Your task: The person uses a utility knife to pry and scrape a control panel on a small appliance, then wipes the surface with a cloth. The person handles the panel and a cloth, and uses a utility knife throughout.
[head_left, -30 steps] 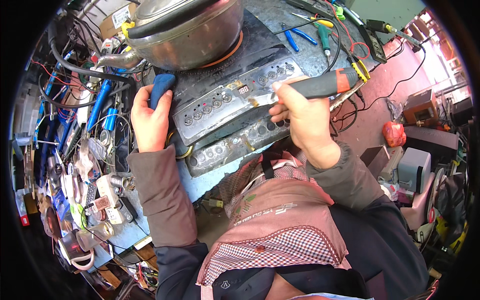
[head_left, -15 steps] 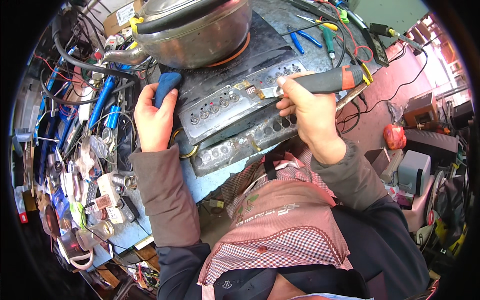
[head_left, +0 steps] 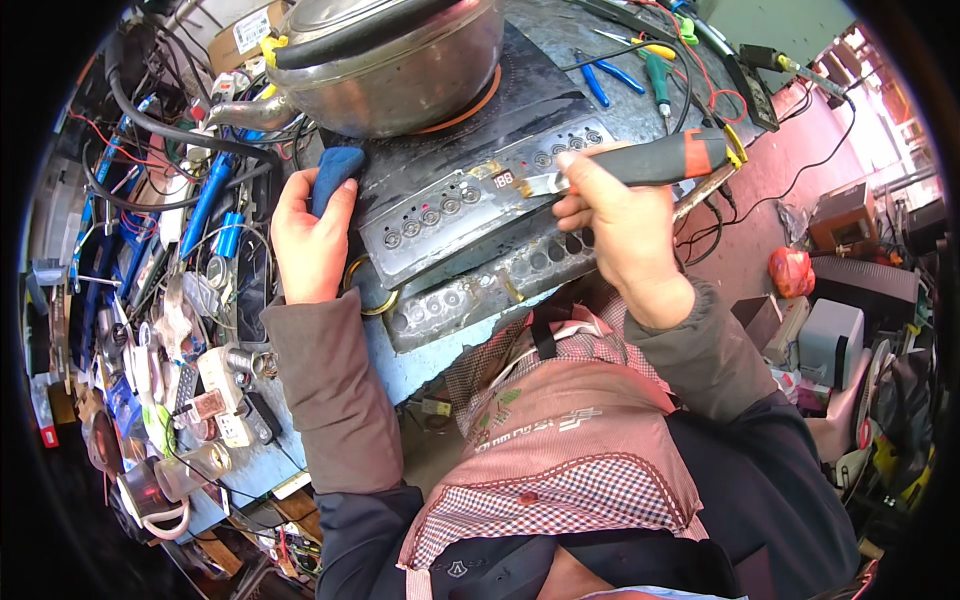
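Note:
My right hand (head_left: 635, 235) is closed round a scraper (head_left: 665, 162) with a grey and orange handle. Its flat metal blade points left and meets the control panel (head_left: 415, 240) beside a brownish patch and a small lit red display. At the panel's left end, my left hand (head_left: 308, 245) grips a folded blue cloth (head_left: 338, 168). The panel belongs to a dark, worn induction cooker (head_left: 535, 85) with rows of round buttons. A large steel kettle (head_left: 390, 85) stands on its hob, spout to the left. A second worn button strip (head_left: 435, 315) lies along the near side.
Pliers with blue handles (head_left: 592, 85) and a green screwdriver (head_left: 657, 80) lie at the back right. Cables, tools and a glass jug (head_left: 195, 470) crowd the bench's left side. Boxes and a red bag (head_left: 792, 272) sit on the floor at right.
Almost nothing differs. The scraper and my right hand have shifted very slightly, with the blade still at the brownish patch; my left hand keeps its place with the blue cloth.

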A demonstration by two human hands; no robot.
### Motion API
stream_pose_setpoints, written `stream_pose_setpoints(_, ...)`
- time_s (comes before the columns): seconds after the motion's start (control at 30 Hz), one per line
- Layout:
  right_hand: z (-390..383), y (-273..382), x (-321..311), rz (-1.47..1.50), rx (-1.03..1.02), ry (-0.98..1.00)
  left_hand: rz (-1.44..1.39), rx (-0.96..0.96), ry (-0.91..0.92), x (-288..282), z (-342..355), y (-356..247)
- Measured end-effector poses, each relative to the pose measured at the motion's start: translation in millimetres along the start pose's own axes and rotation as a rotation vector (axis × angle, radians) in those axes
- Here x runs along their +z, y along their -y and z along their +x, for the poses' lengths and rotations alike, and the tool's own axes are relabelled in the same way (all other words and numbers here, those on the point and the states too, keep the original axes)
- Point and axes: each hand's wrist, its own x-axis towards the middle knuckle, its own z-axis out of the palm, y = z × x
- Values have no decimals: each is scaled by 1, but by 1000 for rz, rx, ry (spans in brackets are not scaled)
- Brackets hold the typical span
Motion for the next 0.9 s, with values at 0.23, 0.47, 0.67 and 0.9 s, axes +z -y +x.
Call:
stream_pose_setpoints(0.23,-12,8,10,75,11,-29,-3,-5,-2,0,-2,-2)
stream_pose_setpoints(0.47,4,4,-28,-5,-28,-90,0,1,14,1,-1,-3)
stream_pose_setpoints(0.67,-13,-6,3,45,49,16,23,-11,11,0,-1,-3)
stream_pose_setpoints(0.9,-14,11,0,111,-4,-106,-15,1,9,-5,-1,7)
